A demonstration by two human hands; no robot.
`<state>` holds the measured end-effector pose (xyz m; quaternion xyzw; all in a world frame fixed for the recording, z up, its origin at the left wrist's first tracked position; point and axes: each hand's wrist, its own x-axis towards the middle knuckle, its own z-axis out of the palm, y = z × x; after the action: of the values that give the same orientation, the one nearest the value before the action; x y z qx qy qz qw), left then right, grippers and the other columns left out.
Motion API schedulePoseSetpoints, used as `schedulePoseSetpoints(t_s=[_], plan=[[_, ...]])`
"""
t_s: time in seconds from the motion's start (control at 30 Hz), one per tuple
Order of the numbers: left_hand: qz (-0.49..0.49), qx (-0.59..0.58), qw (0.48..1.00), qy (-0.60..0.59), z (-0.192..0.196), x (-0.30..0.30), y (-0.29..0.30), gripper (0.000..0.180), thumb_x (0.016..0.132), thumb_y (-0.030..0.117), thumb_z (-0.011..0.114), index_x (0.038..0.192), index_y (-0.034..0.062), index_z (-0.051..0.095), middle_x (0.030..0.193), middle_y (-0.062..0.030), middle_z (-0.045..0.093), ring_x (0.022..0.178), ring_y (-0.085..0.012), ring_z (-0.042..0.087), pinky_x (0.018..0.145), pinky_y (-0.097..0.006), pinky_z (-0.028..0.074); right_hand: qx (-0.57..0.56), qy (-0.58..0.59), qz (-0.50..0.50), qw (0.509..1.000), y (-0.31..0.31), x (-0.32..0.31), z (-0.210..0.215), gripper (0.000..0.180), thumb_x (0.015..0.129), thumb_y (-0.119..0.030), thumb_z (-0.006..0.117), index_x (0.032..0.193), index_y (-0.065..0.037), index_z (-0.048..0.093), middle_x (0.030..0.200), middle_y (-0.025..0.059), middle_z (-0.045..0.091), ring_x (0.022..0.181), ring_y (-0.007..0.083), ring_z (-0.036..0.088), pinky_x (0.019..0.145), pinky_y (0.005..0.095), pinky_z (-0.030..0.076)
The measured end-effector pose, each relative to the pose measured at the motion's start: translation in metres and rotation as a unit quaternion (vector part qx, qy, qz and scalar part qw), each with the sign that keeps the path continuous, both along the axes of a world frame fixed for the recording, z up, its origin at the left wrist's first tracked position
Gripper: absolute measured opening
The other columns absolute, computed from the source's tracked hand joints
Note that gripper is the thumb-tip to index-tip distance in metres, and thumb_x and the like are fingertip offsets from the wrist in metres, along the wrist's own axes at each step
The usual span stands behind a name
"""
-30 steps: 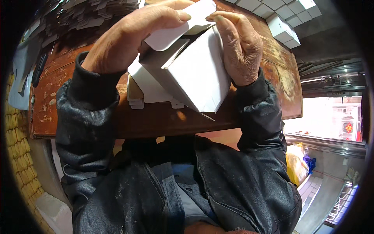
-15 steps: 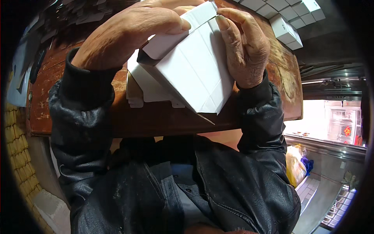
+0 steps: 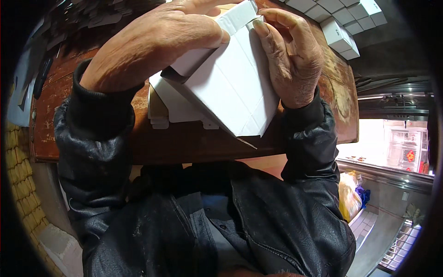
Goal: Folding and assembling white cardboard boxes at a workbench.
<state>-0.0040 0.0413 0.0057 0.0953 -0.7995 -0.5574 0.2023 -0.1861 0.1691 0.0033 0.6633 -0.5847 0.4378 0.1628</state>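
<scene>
A white cardboard box [image 3: 235,87], partly folded, is held tilted between both hands above the table. My left hand [image 3: 161,44] grips its upper left side, the thumb pressing at the edge of a folded flap [image 3: 234,21]; its other fingers are mostly hidden behind the card. My right hand [image 3: 295,57] pinches the upper right edge, thumb on the near face and fingers curled behind. A thin strip of card sticks out at the box's lower corner. Beneath it, flat white card blanks [image 3: 177,104] lie on the brown wooden table [image 3: 83,134].
Finished-looking white boxes [image 3: 339,37] stand in rows at the far right. A dark heap of flat card pieces [image 3: 92,18] lies at the far left, with a black slim object [image 3: 44,76] near the table's left edge. Beyond the right edge are a window [image 3: 387,143] and a plastic bag [image 3: 350,194].
My left thumb has slid slightly right and down along the flap's edge. My right hand and the box have shifted a little; both hands keep their hold.
</scene>
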Motion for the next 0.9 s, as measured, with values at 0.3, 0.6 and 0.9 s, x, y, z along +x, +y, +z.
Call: schedulePoseSetpoints(t_s=[0.3, 0.6, 0.9], plan=[[0.034, -0.001, 0.996, -0.082, 0.007, 0.000, 0.004, 0.066, 0.087, 0.042, 0.050, 0.145, 0.0101, 0.042, 0.133, -0.0218, 0.054, 0.098, -0.0278, 0.068, 0.082, -0.031, 0.056, -0.034, -0.050, 0.067, 0.996, -0.005, -0.011, -0.014, 0.019, 0.088, -0.012, 0.070, 0.103, -0.002, 0.066, 0.093, 0.0124, 0.069, 0.083, 0.0192, 0.070, 0.073, 0.0289, 0.057], [0.113, -0.050, 0.991, -0.046, -0.011, -0.008, 0.014, 0.067, 0.090, 0.053, 0.049, 0.145, 0.0161, 0.042, 0.152, -0.0131, 0.037, 0.120, -0.0274, 0.057, 0.092, -0.030, 0.052, -0.018, -0.038, 0.082, 0.996, -0.004, -0.007, -0.010, 0.018, 0.088, -0.009, 0.069, 0.104, -0.001, 0.065, 0.093, 0.0113, 0.068, 0.085, 0.0201, 0.069, 0.072, 0.0290, 0.056], [0.052, -0.026, 0.998, -0.036, -0.015, -0.008, 0.000, 0.049, 0.098, 0.041, 0.042, 0.140, 0.0180, 0.048, 0.153, -0.0119, 0.035, 0.134, -0.0283, 0.044, 0.107, -0.033, 0.042, 0.079, -0.093, 0.081, 0.989, 0.004, -0.013, -0.005, 0.022, 0.096, -0.017, 0.059, 0.099, 0.003, 0.067, 0.086, 0.0125, 0.066, 0.075, 0.0192, 0.066, 0.065, 0.0289, 0.051]])
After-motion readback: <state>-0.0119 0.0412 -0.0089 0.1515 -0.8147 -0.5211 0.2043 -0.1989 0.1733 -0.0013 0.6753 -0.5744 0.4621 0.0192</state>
